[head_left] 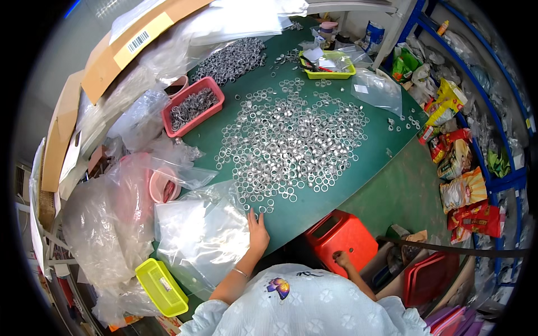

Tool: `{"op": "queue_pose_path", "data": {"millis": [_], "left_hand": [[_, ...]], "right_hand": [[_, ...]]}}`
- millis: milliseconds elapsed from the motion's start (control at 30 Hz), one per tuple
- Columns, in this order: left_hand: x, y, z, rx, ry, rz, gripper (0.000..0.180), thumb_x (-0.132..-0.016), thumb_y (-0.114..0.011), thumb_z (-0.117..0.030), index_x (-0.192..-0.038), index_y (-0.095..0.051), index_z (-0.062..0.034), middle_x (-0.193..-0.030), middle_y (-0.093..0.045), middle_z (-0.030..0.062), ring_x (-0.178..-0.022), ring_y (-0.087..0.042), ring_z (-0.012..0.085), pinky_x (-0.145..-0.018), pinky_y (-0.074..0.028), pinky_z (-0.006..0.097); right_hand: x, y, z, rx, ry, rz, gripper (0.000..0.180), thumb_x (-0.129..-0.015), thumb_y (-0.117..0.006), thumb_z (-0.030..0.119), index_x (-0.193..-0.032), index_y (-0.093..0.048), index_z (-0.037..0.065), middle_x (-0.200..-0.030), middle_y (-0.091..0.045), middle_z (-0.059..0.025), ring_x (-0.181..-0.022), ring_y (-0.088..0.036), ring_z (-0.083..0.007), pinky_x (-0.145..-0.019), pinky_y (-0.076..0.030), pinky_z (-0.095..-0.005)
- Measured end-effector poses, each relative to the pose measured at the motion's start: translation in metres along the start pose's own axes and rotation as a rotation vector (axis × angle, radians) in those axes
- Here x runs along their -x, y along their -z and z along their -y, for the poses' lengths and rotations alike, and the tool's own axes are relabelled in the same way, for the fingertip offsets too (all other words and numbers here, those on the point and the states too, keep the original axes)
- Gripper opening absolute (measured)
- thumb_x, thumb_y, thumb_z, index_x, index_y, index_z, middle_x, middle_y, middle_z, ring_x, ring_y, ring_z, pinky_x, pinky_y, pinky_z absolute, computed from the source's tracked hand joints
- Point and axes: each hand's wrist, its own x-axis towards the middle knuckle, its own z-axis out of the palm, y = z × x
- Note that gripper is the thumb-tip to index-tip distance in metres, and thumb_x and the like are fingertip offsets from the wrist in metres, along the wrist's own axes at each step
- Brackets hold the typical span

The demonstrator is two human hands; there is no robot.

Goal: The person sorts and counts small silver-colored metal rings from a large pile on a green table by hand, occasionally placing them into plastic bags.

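My left hand (258, 234) lies at the near edge of the green table (297, 215), beside a clear plastic bag (196, 235). Its fingers are stretched out, their tips by the nearest of many small silver metal rings (297, 145) spread in a loose layer. My right hand (341, 258) is below the table edge, over a red plastic stool (350, 241). Its fingers are curled in; what they hold, if anything, is hidden.
A pink basket (221, 98) of metal pieces stands left of the rings, with a dark heap of rings (232, 59) behind. A yellow tray (342, 73) holds tools at the back. An empty yellow basket (147, 274) sits at lower left. Blue shelving (493, 123) with packets lines the right.
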Motion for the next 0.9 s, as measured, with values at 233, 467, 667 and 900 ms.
{"op": "queue_pose_path", "data": {"millis": [233, 467, 667, 900], "left_hand": [[-0.043, -0.014, -0.018, 0.089, 0.008, -0.081, 0.069, -0.060, -0.048, 0.019, -0.127, -0.041, 0.0031, -0.144, -0.012, 0.0274, -0.132, -0.011, 0.0495, -0.106, -0.026, 0.047], [-0.075, -0.039, -0.072, 0.265, 0.102, -0.114, 0.070, -0.061, -0.046, 0.020, -0.127, -0.043, -0.0005, -0.144, -0.012, 0.0279, -0.132, -0.009, 0.0509, -0.107, -0.023, 0.049], [-0.056, -0.042, -0.103, 0.194, 0.283, -0.607, 0.047, -0.081, -0.044, 0.007, -0.127, -0.038, 0.0021, -0.139, -0.027, 0.0261, -0.128, -0.030, 0.0415, -0.106, -0.024, 0.047], [0.160, -0.252, -0.136, 0.253, 0.892, -0.427, 0.050, -0.075, -0.047, 0.005, -0.124, -0.038, 0.0033, -0.126, -0.037, 0.0246, -0.115, -0.040, 0.0384, -0.097, -0.033, 0.040]], "right_hand": [[-0.011, 0.090, 0.211, -0.100, 0.320, -0.662, 0.015, -0.086, -0.054, 0.007, -0.097, -0.061, 0.000, -0.081, -0.065, -0.0129, -0.071, -0.063, -0.0219, -0.066, -0.050, -0.0323], [-0.067, 0.178, 0.335, -0.035, 0.607, -0.449, 0.022, -0.083, -0.059, 0.007, -0.104, -0.059, 0.000, -0.092, -0.062, -0.0099, -0.086, -0.058, -0.0205, -0.078, -0.046, -0.0324], [-0.135, 0.199, 0.370, 0.049, 1.028, -0.422, 0.021, -0.075, -0.059, 0.001, -0.096, -0.060, 0.003, -0.104, -0.056, -0.0158, -0.103, -0.050, -0.0321, -0.091, -0.038, -0.0393], [-0.164, 0.225, 0.384, 0.208, 1.132, -0.238, 0.033, -0.068, -0.066, 0.003, -0.100, -0.060, 0.003, -0.117, -0.045, -0.0158, -0.109, -0.040, -0.0346, -0.093, -0.032, -0.0430]]}}
